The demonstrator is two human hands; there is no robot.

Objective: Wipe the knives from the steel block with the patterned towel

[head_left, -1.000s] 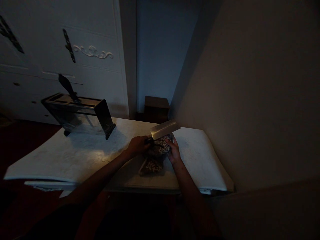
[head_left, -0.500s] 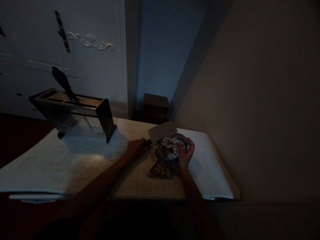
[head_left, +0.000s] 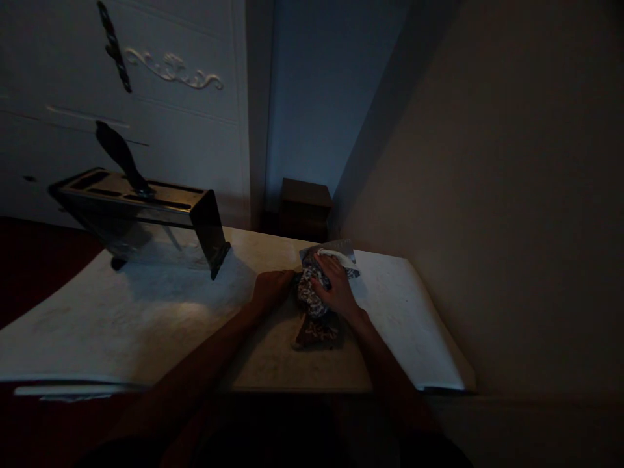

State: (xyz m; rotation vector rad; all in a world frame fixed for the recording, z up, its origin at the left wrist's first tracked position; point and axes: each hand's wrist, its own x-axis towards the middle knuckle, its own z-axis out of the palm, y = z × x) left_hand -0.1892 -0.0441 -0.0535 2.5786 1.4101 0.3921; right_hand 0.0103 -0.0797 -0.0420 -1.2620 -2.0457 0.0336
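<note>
My left hand (head_left: 273,288) is closed round the black handle of a cleaver, held over the middle of the table. The broad grey blade (head_left: 346,247) shows past the far side of a patterned cloth (head_left: 312,294). With its fingers bent over the cloth, my right hand (head_left: 338,287) holds it against the blade. Part of the cloth, brown with a pale pattern (head_left: 316,331), hangs or lies nearer to me. The cloth and my right hand hide most of the blade.
To the left on the pale-covered table (head_left: 195,331) stands a see-through knife block (head_left: 141,221), with a black-handled knife (head_left: 117,153) upright in it. A white cabinet (head_left: 195,130) and a small brown box (head_left: 306,198) are behind. A wall (head_left: 487,195) rises on the right.
My right hand has gone from gripping the cloth's right side to lying over it, across the blade. The cloth now covers more of the blade. My left hand keeps the handle.
</note>
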